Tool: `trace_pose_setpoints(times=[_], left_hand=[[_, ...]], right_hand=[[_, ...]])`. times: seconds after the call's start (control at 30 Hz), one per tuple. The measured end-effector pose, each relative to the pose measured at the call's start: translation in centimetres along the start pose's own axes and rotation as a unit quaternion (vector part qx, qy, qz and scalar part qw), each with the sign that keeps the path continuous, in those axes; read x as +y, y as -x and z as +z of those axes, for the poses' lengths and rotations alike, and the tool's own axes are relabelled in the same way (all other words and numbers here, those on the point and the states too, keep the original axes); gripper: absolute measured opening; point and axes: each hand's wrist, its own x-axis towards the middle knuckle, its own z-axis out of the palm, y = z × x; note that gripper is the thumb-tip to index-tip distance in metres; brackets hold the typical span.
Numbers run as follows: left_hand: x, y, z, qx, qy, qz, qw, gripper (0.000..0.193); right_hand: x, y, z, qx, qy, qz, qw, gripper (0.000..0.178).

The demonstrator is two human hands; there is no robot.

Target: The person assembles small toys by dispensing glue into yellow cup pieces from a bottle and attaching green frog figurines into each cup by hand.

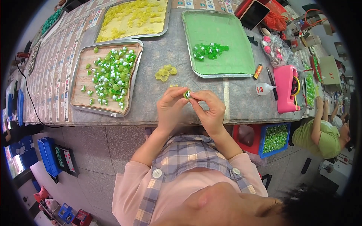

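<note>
Between the fingertips of my left hand [170, 102] and my right hand [210, 109] is a small green figure with white eyes [187, 94]. Both hands pinch it just above the table's near edge. A little beyond them lies a loose group of translucent yellow caps [165, 72]. To the left, a metal tray lined with brown paper [79, 100] bears a heap of green figures with white eyes [113, 75]. On the right, a tray with a green lining [226, 34] carries a cluster of bright green pieces [210, 51], some showing white eyes.
A tray of yellow pieces [132, 17] stands at the far left. Right of the green-lined tray are a small squeeze bottle [264, 89], an orange-and-black tube [258, 71] and a pink holder [283, 90]. A blue crate [274, 153] sits below the table edge. Another person [322, 135] sits at far right.
</note>
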Motion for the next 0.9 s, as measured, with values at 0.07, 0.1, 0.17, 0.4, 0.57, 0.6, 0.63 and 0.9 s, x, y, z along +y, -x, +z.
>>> trace_pose_setpoints(times=[0.07, 0.1, 0.17, 0.4, 0.57, 0.6, 0.63, 0.9], left_hand=[[0.0, 0.0, 0.0, -0.002, 0.004, 0.003, 1.0, 0.028], [0.0, 0.0, 0.0, -0.004, 0.008, 0.007, 1.0, 0.028], [-0.1, 0.1, 0.0, -0.007, 0.002, 0.015, 1.0, 0.025], [0.0, 0.1, 0.0, 0.0, -0.196, 0.094, 0.976, 0.04], [0.2, -0.1, 0.2, -0.026, -0.154, 0.077, 0.985, 0.029], [0.3, -0.2, 0.3, -0.011, -0.141, 0.068, 0.988, 0.036], [0.3, -0.2, 0.3, -0.011, -0.141, 0.068, 0.988, 0.036], [0.8, -0.2, 0.0, -0.013, -0.045, -0.043, 0.998, 0.022]], right_hand=[[0.1, 0.2, 0.0, 0.001, -0.004, -0.001, 1.0, 0.017], [0.2, 0.2, 0.0, 0.003, -0.008, -0.001, 1.0, 0.018], [0.1, 0.3, 0.0, 0.003, -0.014, 0.003, 1.0, 0.017], [0.0, 0.3, -0.2, 0.006, -0.066, 0.028, 0.997, 0.015], [0.0, 0.6, -0.2, 0.011, -0.015, 0.019, 1.0, 0.025], [0.1, 0.6, -0.2, 0.016, 0.032, -0.026, 0.999, 0.029], [0.2, 0.5, -0.1, 0.016, 0.031, -0.026, 0.999, 0.029], [0.3, 0.2, -0.4, -0.017, 0.046, 0.005, 0.999, 0.034]])
